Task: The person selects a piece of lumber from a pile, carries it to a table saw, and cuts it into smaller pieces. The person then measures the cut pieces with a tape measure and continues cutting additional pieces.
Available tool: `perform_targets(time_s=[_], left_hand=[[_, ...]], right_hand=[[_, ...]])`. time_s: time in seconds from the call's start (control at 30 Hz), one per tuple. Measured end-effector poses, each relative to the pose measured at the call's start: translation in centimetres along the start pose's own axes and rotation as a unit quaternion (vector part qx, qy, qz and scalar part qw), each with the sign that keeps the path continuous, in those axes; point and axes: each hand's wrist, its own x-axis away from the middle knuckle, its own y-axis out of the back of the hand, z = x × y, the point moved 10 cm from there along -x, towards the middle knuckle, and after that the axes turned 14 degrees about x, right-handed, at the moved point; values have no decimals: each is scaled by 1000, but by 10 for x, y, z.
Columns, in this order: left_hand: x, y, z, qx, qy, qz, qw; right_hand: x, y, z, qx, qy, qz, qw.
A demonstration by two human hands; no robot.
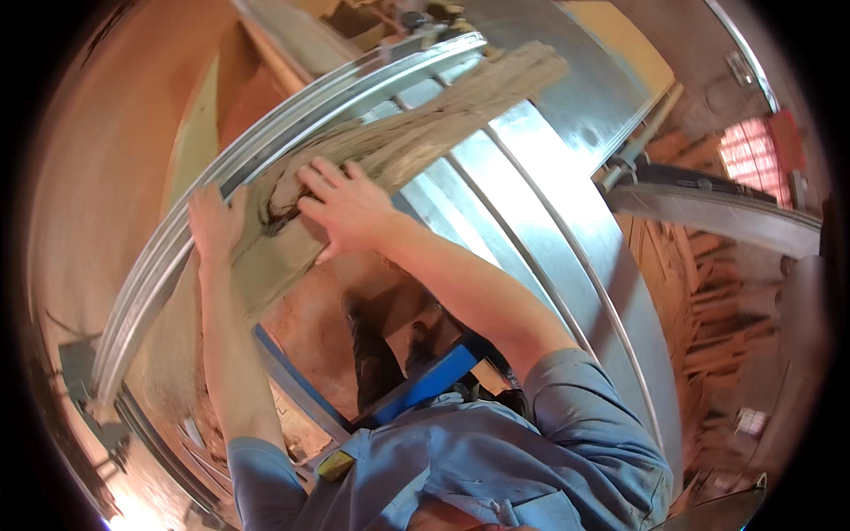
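A long, rough-edged wooden slab (pixel 425 133) lies slantwise over a shiny metal machine table, with a dark hollow in its surface near my hands. My right hand (pixel 350 211) presses down on the slab, fingers spread beside that hollow. At the slab's left side, my left hand (pixel 214 226) is closed over the inner edge of a long metal rail (pixel 274 124), its thumb toward the wood. Where its fingertips end is partly hidden. The slab's lower left part passes beneath my left forearm.
The metal table (pixel 611 310), crossed by long grooves, spreads to my right. A blue frame bar (pixel 425 385) stands close to my body. Beyond the table, wood offcuts (pixel 717 319) litter the floor. A pale board (pixel 199 133) lies past the rail, and clutter (pixel 416 22) sits at the far end.
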Motion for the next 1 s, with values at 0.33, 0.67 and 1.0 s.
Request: perform_targets(time_s=[0.33, 0.67, 1.0], left_hand=[[-8, -7, -24, -57, 50, 69, 995], [-26, -29, -36, -66, 44, 53, 995], [-6, -9, -32, -76, 9, 25, 997]], right_hand=[[31, 45, -85, -67, -108, -157, 979], [36, -4, -132, -65, -196, -127, 970], [45, 14, -110, -55, -197, -160, 966]])
